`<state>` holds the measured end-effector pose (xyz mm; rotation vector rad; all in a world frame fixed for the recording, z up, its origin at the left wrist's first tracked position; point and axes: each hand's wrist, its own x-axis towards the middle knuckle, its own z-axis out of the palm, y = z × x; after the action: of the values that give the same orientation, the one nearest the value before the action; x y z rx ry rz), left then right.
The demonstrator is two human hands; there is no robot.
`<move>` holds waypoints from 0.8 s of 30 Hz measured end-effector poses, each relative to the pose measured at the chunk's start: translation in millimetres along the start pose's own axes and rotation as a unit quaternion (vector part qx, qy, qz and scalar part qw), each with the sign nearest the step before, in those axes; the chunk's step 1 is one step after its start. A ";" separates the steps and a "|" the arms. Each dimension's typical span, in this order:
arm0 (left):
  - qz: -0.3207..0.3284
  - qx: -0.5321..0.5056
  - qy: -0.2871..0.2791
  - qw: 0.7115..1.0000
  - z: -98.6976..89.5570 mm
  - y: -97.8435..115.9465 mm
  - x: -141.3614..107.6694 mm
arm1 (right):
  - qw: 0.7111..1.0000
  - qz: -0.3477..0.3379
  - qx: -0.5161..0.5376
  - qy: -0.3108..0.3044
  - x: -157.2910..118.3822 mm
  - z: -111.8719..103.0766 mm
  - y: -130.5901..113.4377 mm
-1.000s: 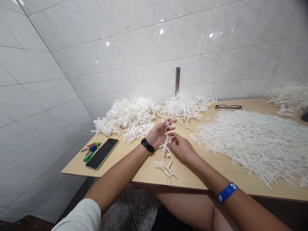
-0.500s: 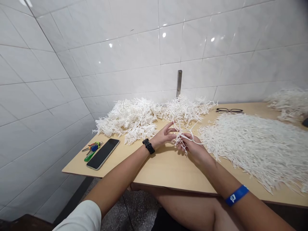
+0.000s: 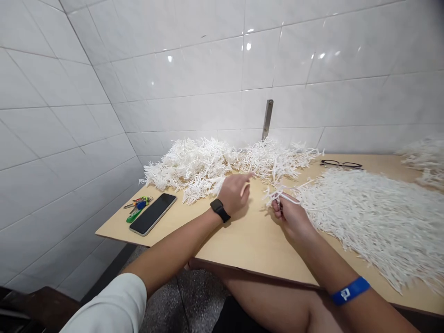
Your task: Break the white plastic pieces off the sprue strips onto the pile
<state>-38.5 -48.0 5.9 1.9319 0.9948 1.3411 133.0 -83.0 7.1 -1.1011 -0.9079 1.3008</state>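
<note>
My right hand (image 3: 293, 215) is closed around a small bunch of white cord-like strands (image 3: 282, 196), whose loose ends stick out past the thumb and fingers. To its left, my left hand (image 3: 235, 193) hovers apart from it with the index finger stretched out and the thumb apart; no strands are plainly seen in it. Just behind the left hand lies a loose, tangled heap of white strands (image 3: 201, 162). Beside my right forearm, a wide flat spread of similar white strands (image 3: 378, 222) covers the right of the wooden table (image 3: 249, 245).
A phone (image 3: 153, 214) and a bunch of keys (image 3: 140, 203) lie at the table's left. Eyeglasses (image 3: 342, 163) rest near the back edge. Another white pile (image 3: 425, 159) is at the far right. A metal bracket (image 3: 267, 119) is fixed to the tiled wall (image 3: 194, 74).
My hands have come apart: the left has moved away to the left and turned palm down, while the right keeps the strands. The view has shifted slightly.
</note>
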 end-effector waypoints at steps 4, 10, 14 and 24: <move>0.120 0.070 -0.218 0.966 14.6 13.0 -14.6 | 0.999 0.005 0.025 0.035 3.6 -5.7 -1.6; 0.123 0.114 -0.253 0.953 23.6 26.1 -17.7 | 1.000 0.004 -0.009 0.006 4.9 -8.4 3.3; 0.096 0.069 -0.259 0.959 21.3 27.8 -18.2 | 0.999 0.011 -0.023 0.024 2.7 -5.7 4.4; 0.116 0.060 -0.260 0.957 20.6 32.2 -19.0 | 0.999 0.008 -0.009 0.047 1.3 -2.8 3.7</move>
<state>-15.2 -82.6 15.1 2.3787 0.6118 0.8178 134.8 -82.2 2.7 -1.1758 -0.8435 1.2442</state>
